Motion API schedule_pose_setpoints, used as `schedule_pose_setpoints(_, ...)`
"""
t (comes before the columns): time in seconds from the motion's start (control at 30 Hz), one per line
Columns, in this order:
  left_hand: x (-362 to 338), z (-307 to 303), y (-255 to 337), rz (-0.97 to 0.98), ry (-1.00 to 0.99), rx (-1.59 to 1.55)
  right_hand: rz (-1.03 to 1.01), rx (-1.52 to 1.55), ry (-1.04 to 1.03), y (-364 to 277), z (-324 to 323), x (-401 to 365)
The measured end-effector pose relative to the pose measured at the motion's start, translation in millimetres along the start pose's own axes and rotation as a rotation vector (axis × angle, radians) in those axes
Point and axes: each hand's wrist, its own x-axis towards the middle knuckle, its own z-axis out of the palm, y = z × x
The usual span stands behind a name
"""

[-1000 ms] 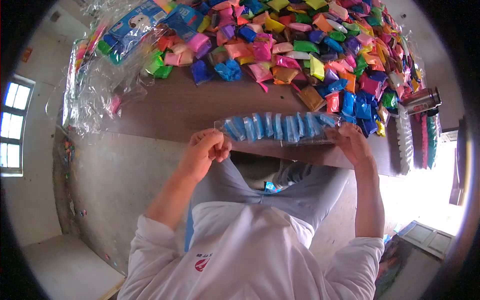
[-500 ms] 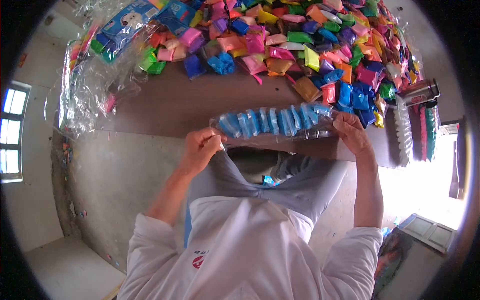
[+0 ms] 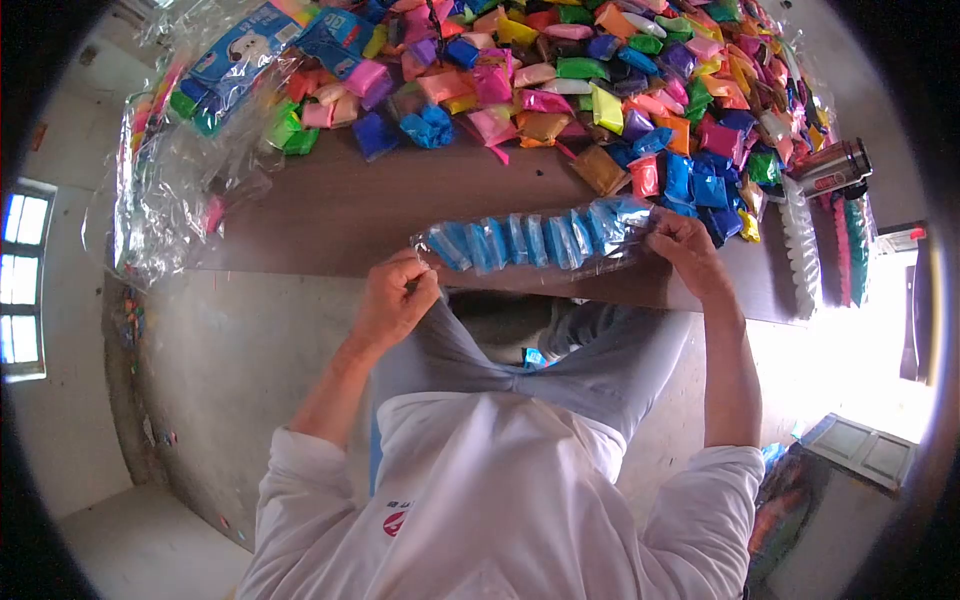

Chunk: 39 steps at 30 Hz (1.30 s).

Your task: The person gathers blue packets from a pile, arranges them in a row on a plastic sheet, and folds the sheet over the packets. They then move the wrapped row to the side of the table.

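A long clear plastic bag (image 3: 530,243) with a row of several small blue packets inside is stretched between my hands, over the table's front edge. My left hand (image 3: 398,295) is closed on the bag's left end, fingers pinched around the film. At the other end, my right hand (image 3: 688,250) grips the film between thumb and fingers. The blue packets stand side by side, slightly tilted, along the length of the bag.
Many small colourful packets (image 3: 600,70) are heaped across the back of the brown table (image 3: 330,205). Crumpled clear plastic (image 3: 175,190) lies at the left. On the right are a dark cylindrical container (image 3: 835,168) and a ridged white strip (image 3: 797,250).
My hands still hold the bag at both ends. The left end has shifted slightly left, and my right hand has moved a little left and down.
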Motion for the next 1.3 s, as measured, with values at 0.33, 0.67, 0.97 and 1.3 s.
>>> schedule_pose_setpoints(0.33, 3, -2, -7, 0.154, 0.113, 0.309, -0.035, -0.224, 0.106, -15, 9, -4)
schedule_pose_setpoints(0.67, 14, 2, -10, 0.091, 0.087, 0.29, -0.4, -0.308, 0.231, -11, 29, -3)
schedule_pose_setpoints(0.97, 22, 4, -11, 0.077, 0.15, 0.061, -0.28, -0.172, 0.177, -14, 29, -7)
schedule_pose_setpoints(1.3, 27, 12, -21, 0.06, 0.165, 0.152, -0.312, -0.23, 0.311, 3, 34, -17)
